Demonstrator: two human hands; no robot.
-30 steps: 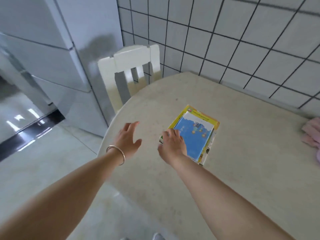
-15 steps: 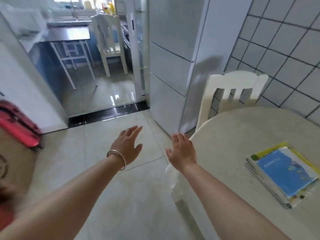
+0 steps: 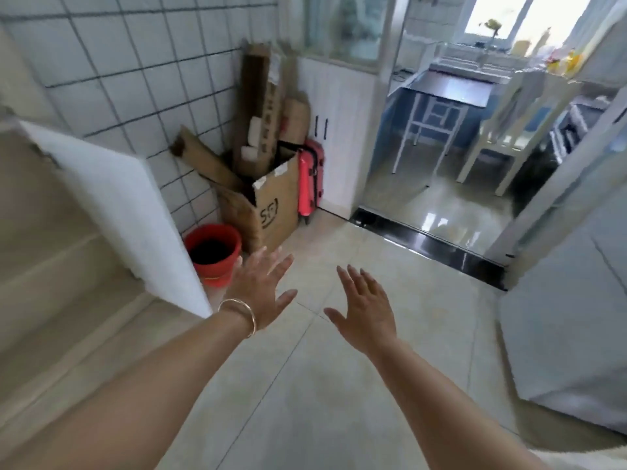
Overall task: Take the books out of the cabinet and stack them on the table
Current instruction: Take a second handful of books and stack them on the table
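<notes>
Head view: both hands are out in front over the tiled floor [image 3: 339, 385], each with fingers spread and holding nothing. The left hand [image 3: 261, 290], a bangle [image 3: 239, 315] at its wrist, hangs near an open white cabinet door [image 3: 118, 212] on the left; the right hand [image 3: 368, 308] is just beside it, apart from everything. No book shows anywhere here, and neither does the stack on the table, so how many are already out cannot be told. The beige shelves [image 3: 51, 252] behind the door, far left, look blurred; whether books lie on them cannot be made out. Judging by the bare hands, another fetch is likely beginning. A red bucket [image 3: 213, 252] and cardboard box [image 3: 271, 212] stand beyond.
</notes>
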